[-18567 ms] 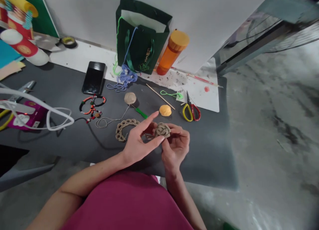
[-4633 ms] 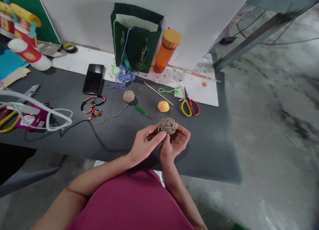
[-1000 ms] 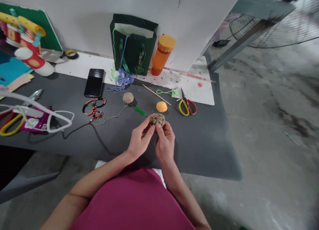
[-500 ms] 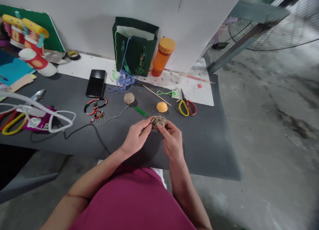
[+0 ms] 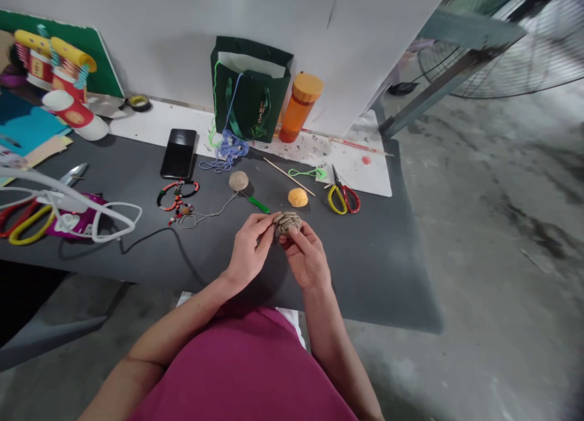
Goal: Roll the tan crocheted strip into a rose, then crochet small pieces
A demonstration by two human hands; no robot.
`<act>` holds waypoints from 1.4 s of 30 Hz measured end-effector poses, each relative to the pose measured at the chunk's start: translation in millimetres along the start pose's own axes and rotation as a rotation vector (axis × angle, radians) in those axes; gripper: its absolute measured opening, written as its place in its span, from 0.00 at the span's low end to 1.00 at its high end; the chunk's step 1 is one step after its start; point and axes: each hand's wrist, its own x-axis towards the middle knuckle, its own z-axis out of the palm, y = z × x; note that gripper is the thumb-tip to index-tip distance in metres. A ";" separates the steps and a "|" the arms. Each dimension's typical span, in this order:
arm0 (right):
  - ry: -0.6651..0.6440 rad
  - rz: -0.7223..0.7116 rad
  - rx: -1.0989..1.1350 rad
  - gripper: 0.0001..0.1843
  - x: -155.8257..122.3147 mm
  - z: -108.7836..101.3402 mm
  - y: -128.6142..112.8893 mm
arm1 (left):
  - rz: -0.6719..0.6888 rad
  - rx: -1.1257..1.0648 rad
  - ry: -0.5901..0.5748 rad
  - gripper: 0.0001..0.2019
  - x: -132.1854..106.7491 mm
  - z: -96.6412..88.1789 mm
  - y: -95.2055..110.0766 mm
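Grey table [image 5: 374,275] against a white wall [image 5: 173,38], concrete floor [image 5: 483,250] to the right. On my remote feed I note a tan crocheted piece [image 5: 288,224] held above the table near its front edge, between both hands. Left hand [image 5: 249,246]: thumb and forefinger pinch its left side. Right hand [image 5: 309,260]: thumb pressed against the near side, other fingers curled, partly hidden from me. Just beyond the piece I log a green-handled hook [image 5: 259,204] and a small orange ball [image 5: 298,197]. Scissors [image 5: 344,199] lie right of these; a beige yarn ball [image 5: 238,180] sits near the hook.
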 end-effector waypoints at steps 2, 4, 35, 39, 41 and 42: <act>-0.002 0.006 0.030 0.16 -0.3 1.6 1.5 | -0.028 -0.050 0.014 0.15 -1.4 1.8 -0.4; 0.013 0.012 0.077 0.17 -0.6 3.9 2.9 | -0.050 -0.100 0.029 0.15 -3.2 4.3 -0.3; 0.047 -0.164 -0.389 0.20 -2.4 2.5 -3.5 | -0.258 -0.309 -0.093 0.18 1.1 -1.1 -2.3; 0.003 -0.159 -0.417 0.22 2.4 -1.4 -13.6 | -0.278 -0.225 -0.167 0.18 5.5 -6.8 3.1; 0.039 -0.156 -0.403 0.20 4.1 -1.0 -11.2 | -0.261 -0.209 -0.156 0.19 4.2 -6.0 2.7; 0.069 -0.159 -0.382 0.20 4.6 -0.5 -8.8 | -0.250 -0.210 -0.148 0.21 2.8 -5.1 1.9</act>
